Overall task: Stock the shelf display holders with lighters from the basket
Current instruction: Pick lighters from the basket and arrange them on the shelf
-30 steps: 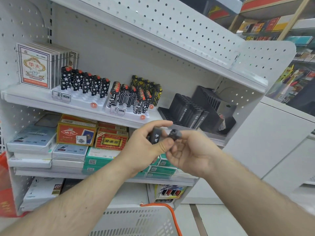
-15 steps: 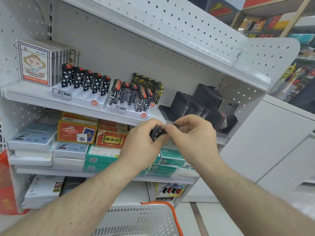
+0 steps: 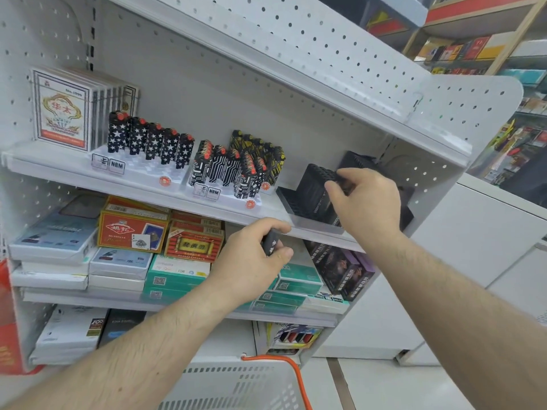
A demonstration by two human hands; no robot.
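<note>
White "NBM" label (image 3: 117, 167) beneath star-patterned lighters (image 3: 151, 142)

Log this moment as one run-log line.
right hand: placing lighter in black holder | left hand: holds black lighter below shelf edge | basket: below
</note>
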